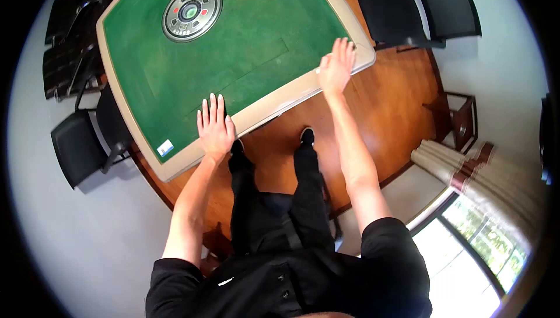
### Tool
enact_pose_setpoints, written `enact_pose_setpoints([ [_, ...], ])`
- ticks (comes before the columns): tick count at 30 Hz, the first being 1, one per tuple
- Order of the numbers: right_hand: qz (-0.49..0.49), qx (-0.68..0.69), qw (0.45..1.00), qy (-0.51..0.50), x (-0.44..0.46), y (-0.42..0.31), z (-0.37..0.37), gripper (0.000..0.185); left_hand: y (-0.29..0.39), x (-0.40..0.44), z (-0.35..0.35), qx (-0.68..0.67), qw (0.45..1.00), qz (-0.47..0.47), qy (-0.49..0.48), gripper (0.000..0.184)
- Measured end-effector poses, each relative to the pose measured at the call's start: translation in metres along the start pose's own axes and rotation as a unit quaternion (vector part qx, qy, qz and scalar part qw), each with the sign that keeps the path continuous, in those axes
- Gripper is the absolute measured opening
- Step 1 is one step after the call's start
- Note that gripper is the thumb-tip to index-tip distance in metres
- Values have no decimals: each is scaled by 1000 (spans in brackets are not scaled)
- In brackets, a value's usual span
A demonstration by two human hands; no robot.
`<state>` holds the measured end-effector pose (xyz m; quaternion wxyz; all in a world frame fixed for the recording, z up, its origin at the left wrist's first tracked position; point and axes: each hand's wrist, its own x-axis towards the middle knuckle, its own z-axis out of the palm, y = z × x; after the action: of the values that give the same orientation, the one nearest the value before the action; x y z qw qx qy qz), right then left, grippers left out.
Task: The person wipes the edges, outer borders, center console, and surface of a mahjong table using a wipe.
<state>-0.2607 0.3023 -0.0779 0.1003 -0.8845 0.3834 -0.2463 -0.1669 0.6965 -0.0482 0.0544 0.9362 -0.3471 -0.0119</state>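
My left hand [215, 128] lies flat with fingers stretched out over the near rim and green felt of a mahjong table [251, 32]. Nothing is in it. Farther right, my right hand [337, 67] rests over the beige rim near the table's right corner, its fingers extended and holding nothing. A round dark control disc [192, 13] with red buttons sits in the middle of the felt. Near the left corner, a small white and blue card or packet [165, 147] lies on the felt.
Black chairs stand at the right [392, 10] and left [81, 143] of the table. A dark wooden side table [461, 121] is against the right wall, close to a curtain [466, 172] and a window [466, 248]. Wooden floor [396, 102] surrounds my feet.
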Motion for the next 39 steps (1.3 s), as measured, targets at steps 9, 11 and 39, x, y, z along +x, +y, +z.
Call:
enact_pose_setpoints([
  [9, 20, 135, 988, -74, -163, -215, -5, 63, -9, -1, 5, -49, 998, 23, -14, 66],
  [11, 13, 184, 979, -88, -201, -250, -7, 62, -24, -3, 4, -101, 993, 58, -27, 64],
  [39, 149, -60, 986, 50, -9, -28, 14, 64, -66, 3, -17, -39, 967, 227, -105, 73],
])
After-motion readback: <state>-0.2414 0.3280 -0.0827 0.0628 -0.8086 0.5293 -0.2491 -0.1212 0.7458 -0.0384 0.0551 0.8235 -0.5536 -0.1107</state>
